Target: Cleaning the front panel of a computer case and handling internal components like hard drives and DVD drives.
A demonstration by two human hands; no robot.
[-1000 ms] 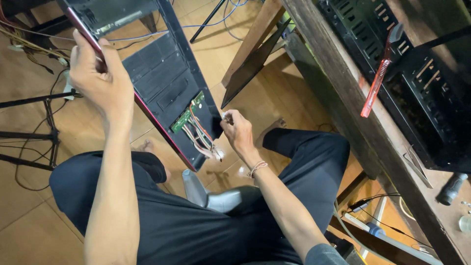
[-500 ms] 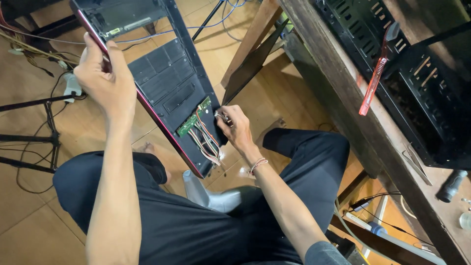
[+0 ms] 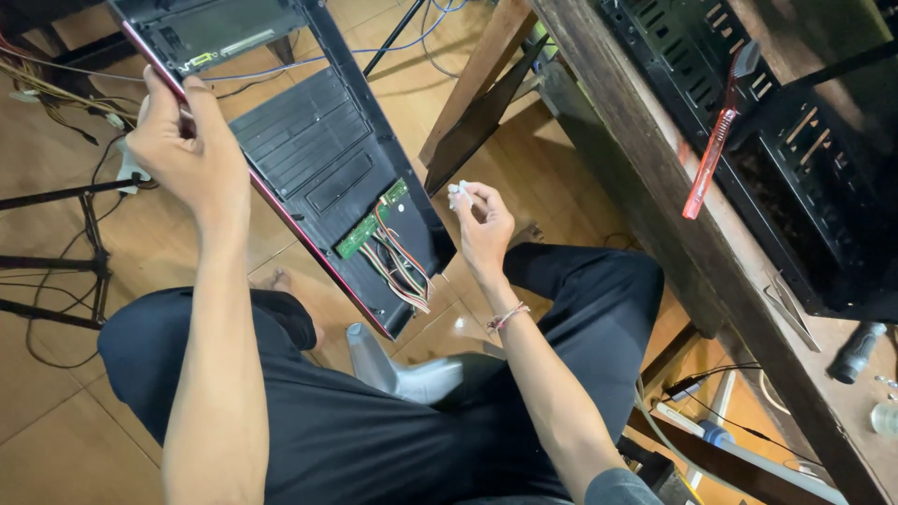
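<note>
A long black computer case front panel (image 3: 309, 159) with a red edge stands tilted on the floor between my knees, inner side up. A small green circuit board (image 3: 369, 223) with a bundle of coloured wires (image 3: 402, 271) sits near its lower end. My left hand (image 3: 182, 150) grips the panel's left red edge near the top. My right hand (image 3: 485, 224) hovers just right of the panel's lower edge, fingertips pinching a small white piece (image 3: 457, 194), apart from the panel.
A dark wooden workbench (image 3: 655, 178) runs along the right, carrying an open black computer chassis (image 3: 776, 122), a red toothbrush (image 3: 716, 150) and a dark cylindrical tool (image 3: 856, 351). Cables and a tripod leg (image 3: 56, 196) lie on the tiled floor at left. A grey stool part (image 3: 393, 365) shows under me.
The right hand has come away from the wires on the panel and now holds a small white piece up beside it. The left hand has kept its grip on the panel.
</note>
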